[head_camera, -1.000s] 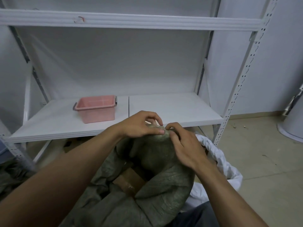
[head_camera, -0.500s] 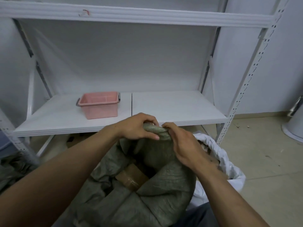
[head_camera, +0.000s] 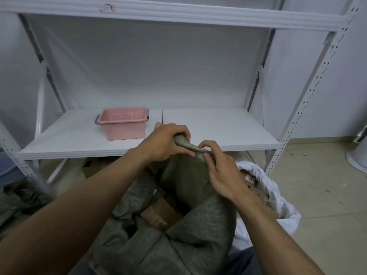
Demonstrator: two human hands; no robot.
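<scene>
- Green-grey woven sack point(head_camera: 198, 225) stands on the floor point(head_camera: 317, 195), just in front of the front edge of the lower shelf point(head_camera: 218, 128). Its slack cloth is folded around a taped cardboard box point(head_camera: 158, 215).
- A twisted end point(head_camera: 183, 142) of the sack's cloth is bunched into a rope and held up level with that front edge.
- The left grip point(head_camera: 166, 143) is clenched round the twisted end, fingers curled over its top.
- The right grip point(head_camera: 224, 175) pinches the same cloth just beside the left one, between thumb and forefinger; the rest of the hand lies along the sack.
- A white bag point(head_camera: 278, 195) on the floor touches the sack's right side, with cardboard showing inside.
- A pink tub point(head_camera: 123, 124) sits on the lower shelf, just left of the middle seam, nearer the back edge.
</scene>
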